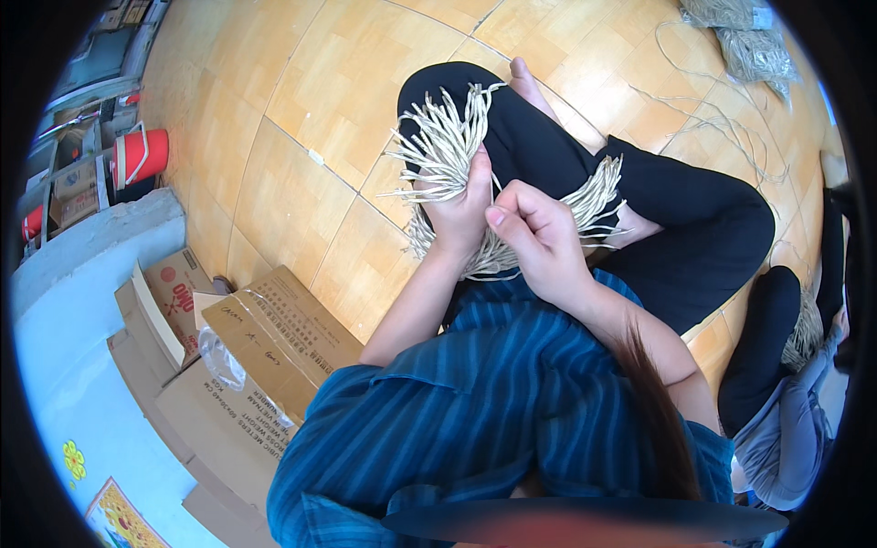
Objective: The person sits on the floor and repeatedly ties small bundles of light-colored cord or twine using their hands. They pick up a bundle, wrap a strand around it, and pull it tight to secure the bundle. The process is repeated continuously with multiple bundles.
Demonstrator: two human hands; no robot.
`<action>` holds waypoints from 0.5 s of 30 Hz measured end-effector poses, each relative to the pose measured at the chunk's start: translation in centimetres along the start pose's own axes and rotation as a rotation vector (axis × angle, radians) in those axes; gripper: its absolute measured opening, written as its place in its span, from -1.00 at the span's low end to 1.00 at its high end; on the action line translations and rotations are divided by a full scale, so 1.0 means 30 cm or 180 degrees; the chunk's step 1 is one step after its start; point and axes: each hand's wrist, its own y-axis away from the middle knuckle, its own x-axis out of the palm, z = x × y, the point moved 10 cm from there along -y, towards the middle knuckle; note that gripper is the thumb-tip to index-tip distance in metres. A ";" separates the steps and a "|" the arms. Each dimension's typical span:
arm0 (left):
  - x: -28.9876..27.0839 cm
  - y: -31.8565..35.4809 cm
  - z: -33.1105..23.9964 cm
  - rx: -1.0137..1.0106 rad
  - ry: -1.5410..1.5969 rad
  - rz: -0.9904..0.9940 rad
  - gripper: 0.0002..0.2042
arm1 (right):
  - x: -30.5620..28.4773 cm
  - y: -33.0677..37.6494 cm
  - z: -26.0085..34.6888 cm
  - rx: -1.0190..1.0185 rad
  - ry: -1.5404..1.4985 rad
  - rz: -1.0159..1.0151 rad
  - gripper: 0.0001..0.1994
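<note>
- Left hand (457,205) closed around a bundle of pale cords (448,146), cut ends fanning up and left over the knee.
- Right hand (539,237) just beside it, fingers curled, thumb (501,219) pressed toward the left fist; looks to pinch a thin strand, grip itself hidden.
- Cords sit on the lap, over black trousers (676,201); a second fringe (598,196) sticks out right of the right hand, more cord hangs below both hands.
- Step, as I judge it: gathering or tying the cords at the gripped point, mid-way, ends not yet even.
- Next move likely needs the left fist kept tight while the right works one strand round or through; a slack fist would let the cords slip.
- Nearby: wood floor (301,110), loose string (722,119) and spare bundles (749,41) top right, cardboard boxes (265,338) at left, red container (142,155) far left.
- Another person (776,429) sits at right, with a similar cord bunch, hands unclear.
</note>
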 end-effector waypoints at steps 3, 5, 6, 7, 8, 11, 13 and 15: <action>-0.001 0.008 0.008 0.0044 0.0020 -0.0002 -0.96 | 0.009 0.017 0.029 -0.0051 0.0113 0.0020 -0.82; 0.006 0.012 0.014 -0.0045 -0.0005 0.0058 -0.92 | 0.017 0.021 0.050 -0.0150 0.0206 0.0078 -0.82; -0.001 0.013 0.014 -0.0092 0.0070 -0.0005 -0.90 | 0.021 0.021 0.057 -0.0192 0.0256 0.0132 -0.82; -0.004 0.012 0.013 -0.0139 0.0150 -0.0066 -0.89 | 0.027 0.012 0.074 -0.0374 0.0467 0.0190 -0.82; -0.002 0.011 0.013 -0.0187 0.0233 -0.0085 -0.88 | 0.029 -0.007 0.084 -0.0555 0.0697 0.0262 -0.81; -0.020 -0.001 0.066 -0.0871 0.0680 -0.0077 -0.85 | -0.006 -0.085 0.029 -0.0275 0.0759 0.0448 -0.79; 0.001 -0.015 0.076 -0.1090 0.0958 0.0352 -0.76 | -0.049 -0.145 0.000 -0.0133 0.0538 0.0353 -0.77; 0.017 -0.026 0.089 -0.1330 0.1608 0.0628 -0.62 | -0.093 -0.179 0.001 -0.0258 0.0355 0.0035 -0.74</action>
